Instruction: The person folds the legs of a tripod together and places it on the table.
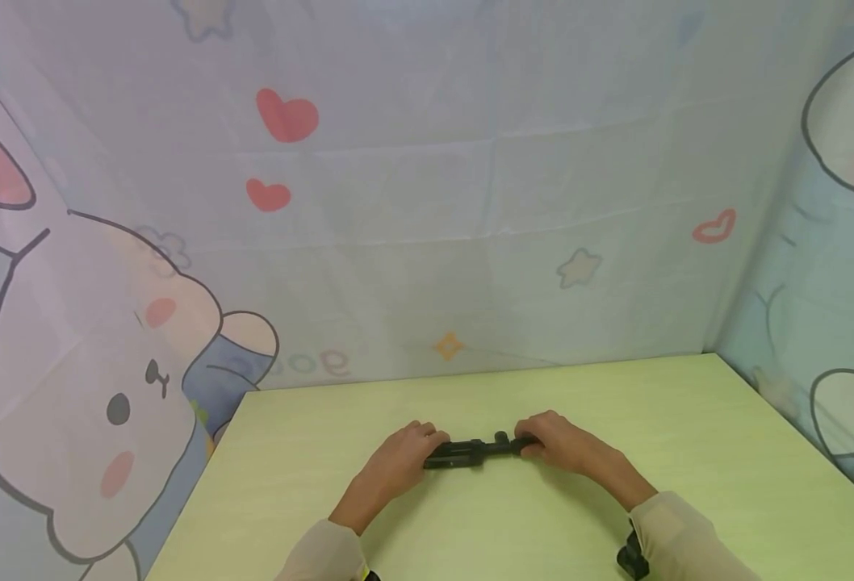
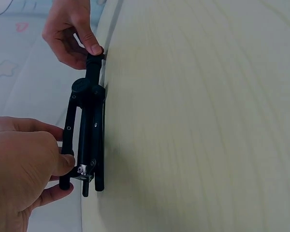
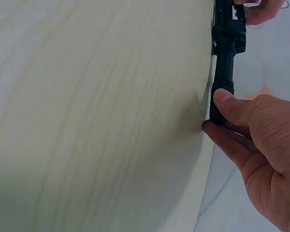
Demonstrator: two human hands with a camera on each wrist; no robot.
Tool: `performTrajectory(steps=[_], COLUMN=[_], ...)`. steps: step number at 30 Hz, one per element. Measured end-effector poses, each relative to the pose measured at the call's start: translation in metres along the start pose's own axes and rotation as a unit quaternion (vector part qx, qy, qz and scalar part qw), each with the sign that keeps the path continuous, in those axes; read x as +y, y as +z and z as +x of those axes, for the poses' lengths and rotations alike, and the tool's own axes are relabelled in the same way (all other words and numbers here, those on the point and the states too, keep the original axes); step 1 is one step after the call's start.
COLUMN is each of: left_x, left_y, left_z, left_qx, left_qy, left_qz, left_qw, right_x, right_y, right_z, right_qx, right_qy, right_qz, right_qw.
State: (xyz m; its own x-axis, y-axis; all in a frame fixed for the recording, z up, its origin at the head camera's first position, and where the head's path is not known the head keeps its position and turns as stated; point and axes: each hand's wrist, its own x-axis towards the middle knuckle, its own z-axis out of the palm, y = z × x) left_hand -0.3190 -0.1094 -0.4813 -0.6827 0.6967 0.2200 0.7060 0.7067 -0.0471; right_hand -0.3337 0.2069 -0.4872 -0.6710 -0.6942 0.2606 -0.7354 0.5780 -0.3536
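A small black tripod [image 1: 476, 453] lies level across the middle of the head view, its legs folded together and pointing left. My left hand [image 1: 401, 458] grips the leg end. In the left wrist view, thumb and fingers pinch one outer leg [image 2: 68, 128], which stands slightly apart from the centre tube [image 2: 85, 140]. A round knob [image 2: 80, 86] sits where the legs join. At the opposite end, my right hand [image 1: 563, 444] holds the narrow tip; the right wrist view has its thumb on top of the dark end piece [image 3: 217, 111] and fingers beneath.
Beneath both hands is a pale yellow-green wood-grain table [image 1: 514, 532]. A printed cloth [image 1: 412, 202] with hearts, stars and cartoon animals hangs behind it and at both sides. A black strap device [image 1: 634, 557] shows under the right sleeve.
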Motion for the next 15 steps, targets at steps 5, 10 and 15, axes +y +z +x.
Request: performTrajectory(steps=[5,10,15], left_x=[-0.002,-0.003,-0.010], left_y=[0.002,-0.003,-0.023], left_z=[0.001,-0.002,-0.015], left_qx=[0.003,-0.005,-0.005], left_qy=[0.000,0.002,-0.003], left_qz=[-0.006,-0.020,-0.043], left_qw=[1.0000,0.9998,0.9991], right_x=[0.000,0.001,-0.005], right_y=[-0.001,-0.001,-0.012], right_z=[0.000,-0.002,-0.013], right_qx=[0.004,-0.009,-0.037], right_qy=[-0.002,0.021,0.089], right_qz=[0.001,-0.004,-0.008], right_qw=[1.000,1.000,0.995])
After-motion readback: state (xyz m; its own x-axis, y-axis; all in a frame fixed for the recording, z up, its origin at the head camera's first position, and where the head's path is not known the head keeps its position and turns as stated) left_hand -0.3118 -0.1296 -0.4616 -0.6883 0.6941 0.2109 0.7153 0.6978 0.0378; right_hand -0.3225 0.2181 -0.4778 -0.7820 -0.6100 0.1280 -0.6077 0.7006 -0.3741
